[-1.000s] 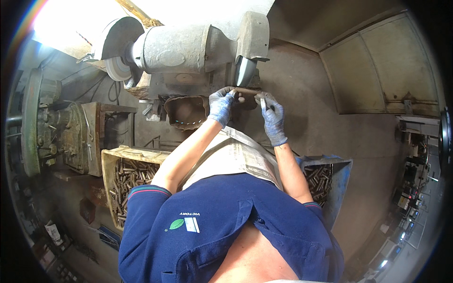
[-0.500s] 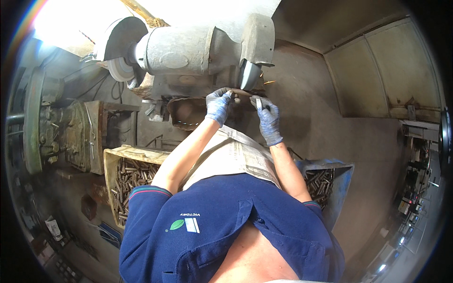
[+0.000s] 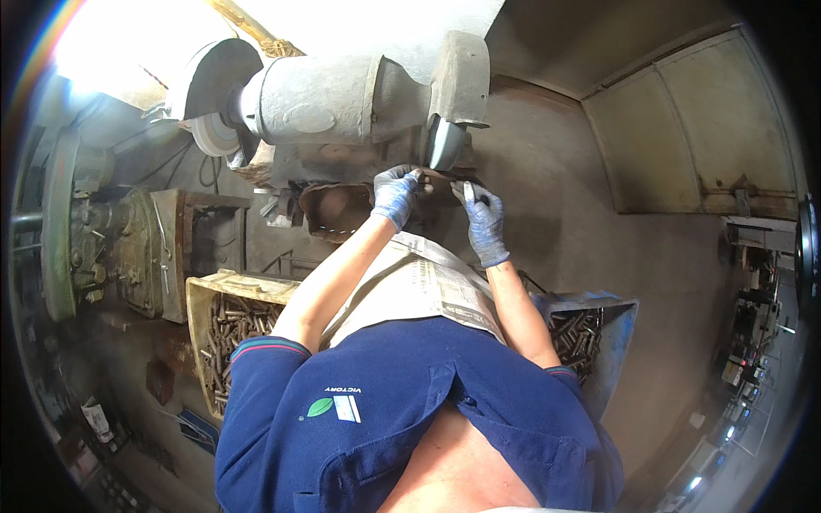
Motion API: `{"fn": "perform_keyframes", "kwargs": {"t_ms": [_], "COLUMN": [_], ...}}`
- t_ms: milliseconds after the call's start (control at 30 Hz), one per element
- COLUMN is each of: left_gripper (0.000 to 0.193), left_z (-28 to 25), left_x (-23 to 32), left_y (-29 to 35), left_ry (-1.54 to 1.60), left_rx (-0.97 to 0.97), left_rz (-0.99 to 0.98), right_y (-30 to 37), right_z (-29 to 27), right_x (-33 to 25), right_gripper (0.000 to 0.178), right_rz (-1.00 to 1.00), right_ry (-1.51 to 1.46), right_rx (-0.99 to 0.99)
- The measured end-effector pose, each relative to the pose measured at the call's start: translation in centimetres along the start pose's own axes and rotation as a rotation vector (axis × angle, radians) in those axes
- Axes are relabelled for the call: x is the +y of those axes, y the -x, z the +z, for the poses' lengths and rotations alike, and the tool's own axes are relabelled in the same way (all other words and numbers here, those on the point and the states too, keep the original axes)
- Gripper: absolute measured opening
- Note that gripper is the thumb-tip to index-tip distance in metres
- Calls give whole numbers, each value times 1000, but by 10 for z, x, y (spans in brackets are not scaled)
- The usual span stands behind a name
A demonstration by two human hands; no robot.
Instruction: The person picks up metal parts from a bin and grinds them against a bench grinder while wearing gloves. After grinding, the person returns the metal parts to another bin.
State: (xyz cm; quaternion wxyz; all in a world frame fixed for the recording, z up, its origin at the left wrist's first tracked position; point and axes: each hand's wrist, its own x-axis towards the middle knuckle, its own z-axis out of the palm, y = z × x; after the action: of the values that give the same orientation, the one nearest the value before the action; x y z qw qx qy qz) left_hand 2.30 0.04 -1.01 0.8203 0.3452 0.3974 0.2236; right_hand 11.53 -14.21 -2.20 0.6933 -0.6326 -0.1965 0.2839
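Note:
A bench grinder (image 3: 321, 98) stands in front of me. Below its right-hand wheel (image 3: 446, 145) a small brownish metal rod (image 3: 439, 174) spans the gap between my two hands. One end is pinched by my left hand (image 3: 395, 197), closed in a blue-grey work glove. My right hand (image 3: 484, 221), gloved alike, has its fingers closed at the other end. The rod lies right at the wheel's lower edge; whether it touches cannot be told. My fingertips partly cover the rod's ends.
A pale yellow crate (image 3: 198, 329) of small metal rods stands at my left, a blue crate (image 3: 617, 342) of similar pieces at my right. The grinder's left wheel (image 3: 214, 135) sits under a guard. A rusty open container (image 3: 338, 209) is below the grinder; a greenish machine (image 3: 132, 248) stands far left.
Orange sparks beside the right-hand wheel are gone from view. The rod sits slightly lower against the wheel, and my right hand has shifted a little. The whole view has moved slightly.

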Motion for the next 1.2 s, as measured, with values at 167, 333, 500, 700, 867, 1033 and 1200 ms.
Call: {"fn": "perform_keyframes", "kwargs": {"t_ms": [167, 333, 500, 700, 867, 1033, 1200], "left_gripper": [5, 6, 8, 8, 11, 15, 16], "left_z": [10, -8, -25, -45, -54, -48, -46], "left_x": [-10, -2, 15, 19, 27, 52, 60], "left_y": [-4, -8, -9, -9, 28, 73, 83], "left_ry": [76, -25, -56, -79, -105, -114, -166], "left_rx": [-43, 12, 31, -61, -195, -304, -344], "left_rz": [-16, -30, -7, 119, 195, 180, 233], "right_y": [1, 1, 0, 3, 34, 58, 62], "right_z": [-15, 6, 30, 48, 39, 34, 28], "right_x": [5, 5, 7, 9, -23, -66, -68], "right_gripper": [22, 22, 22, 16, 23, 31, 36], "right_rz": [-21, -21, -14, -122, -460, -605, -651], "right_ry": [9, 20, 38, -89, 332, 427, 415], "right_rx": [30, -11, -55, -23, -93, -163, -176]}}
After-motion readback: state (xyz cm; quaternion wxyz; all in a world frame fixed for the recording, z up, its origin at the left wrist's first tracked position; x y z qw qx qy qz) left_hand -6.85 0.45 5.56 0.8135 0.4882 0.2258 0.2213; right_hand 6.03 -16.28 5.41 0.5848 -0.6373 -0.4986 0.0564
